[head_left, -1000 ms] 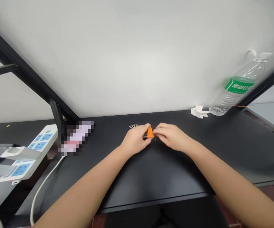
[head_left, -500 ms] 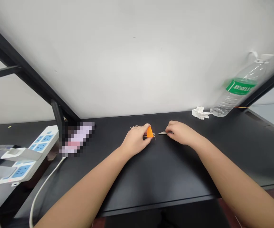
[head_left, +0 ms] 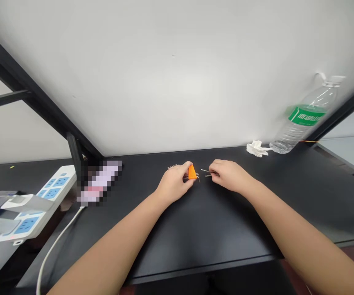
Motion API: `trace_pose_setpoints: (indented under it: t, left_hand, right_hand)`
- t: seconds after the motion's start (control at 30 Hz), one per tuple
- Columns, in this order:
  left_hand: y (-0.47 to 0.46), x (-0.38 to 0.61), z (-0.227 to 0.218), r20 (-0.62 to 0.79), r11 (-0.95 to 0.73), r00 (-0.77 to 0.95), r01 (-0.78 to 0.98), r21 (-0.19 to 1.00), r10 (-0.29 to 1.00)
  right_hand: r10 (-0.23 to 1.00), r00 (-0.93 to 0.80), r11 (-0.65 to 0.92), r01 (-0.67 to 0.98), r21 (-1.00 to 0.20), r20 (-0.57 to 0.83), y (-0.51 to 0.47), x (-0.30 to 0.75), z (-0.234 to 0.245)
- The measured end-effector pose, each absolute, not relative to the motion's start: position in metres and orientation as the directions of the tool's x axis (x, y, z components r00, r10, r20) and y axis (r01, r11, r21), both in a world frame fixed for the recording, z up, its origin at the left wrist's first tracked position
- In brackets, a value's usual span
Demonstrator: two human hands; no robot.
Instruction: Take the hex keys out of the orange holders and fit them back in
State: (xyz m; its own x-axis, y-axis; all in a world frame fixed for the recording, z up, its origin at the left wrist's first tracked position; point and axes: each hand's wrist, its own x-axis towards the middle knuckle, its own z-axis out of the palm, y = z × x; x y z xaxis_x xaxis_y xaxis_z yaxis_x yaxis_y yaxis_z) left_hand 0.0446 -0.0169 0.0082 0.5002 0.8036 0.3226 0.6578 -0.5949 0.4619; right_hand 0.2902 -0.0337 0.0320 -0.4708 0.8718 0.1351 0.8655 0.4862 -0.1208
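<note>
My left hand (head_left: 175,180) is closed around an orange hex key holder (head_left: 192,172), thumb on its top edge and fingers below. Short bent metal ends stick out of the holder's right side, and a row of thin metal tips (head_left: 173,166) shows behind the hand. A short gap to the right, my right hand (head_left: 226,174) pinches a thin metal hex key (head_left: 205,170) whose end points left toward the holder. Just under those fingertips, more thin metal keys (head_left: 208,175) show at table level; the fingers partly hide them.
Both hands work over a black table (head_left: 207,229) against a white wall. A clear plastic bottle (head_left: 307,114) with a green label and a crumpled tissue (head_left: 256,148) stand at the back right. On the left are a blurred-out phone-like object (head_left: 103,180), a white cable and a power strip (head_left: 52,192).
The right hand has moved slightly left and lifted one hex key apart from the others, tilting its end up. The left hand keeps its hold on the orange holder.
</note>
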Motion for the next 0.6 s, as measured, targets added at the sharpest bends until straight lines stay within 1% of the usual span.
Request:
trace_pose_setpoints:
  t: [0.07,0.17,0.3,0.6]
  left_hand:
    - [-0.0183,0.0451,0.0089,0.351,-0.616,0.506,0.641,0.458,0.788]
    - [-0.0213,0.0457,0.0107,0.406,-0.647,0.504,0.605,0.464,0.762]
    - [-0.0226,0.0451,0.0107,0.444,-0.658,0.487,0.585,0.474,0.752]
    - [-0.0191,0.0424,0.0082,0.490,-0.687,0.488,0.588,0.428,0.723]
  right_hand:
    - [0.846,-0.494,0.531,0.818,-0.222,0.201,-0.0356,0.2905,0.0318]
    - [0.782,-0.544,0.619,0.731,-0.287,0.303,-0.0365,0.2910,0.0300]
    - [0.741,-0.558,0.666,0.683,-0.300,0.373,-0.0356,0.2934,0.0277]
    - [0.719,-0.553,0.682,0.677,-0.277,0.421,-0.0372,0.2965,0.0292]
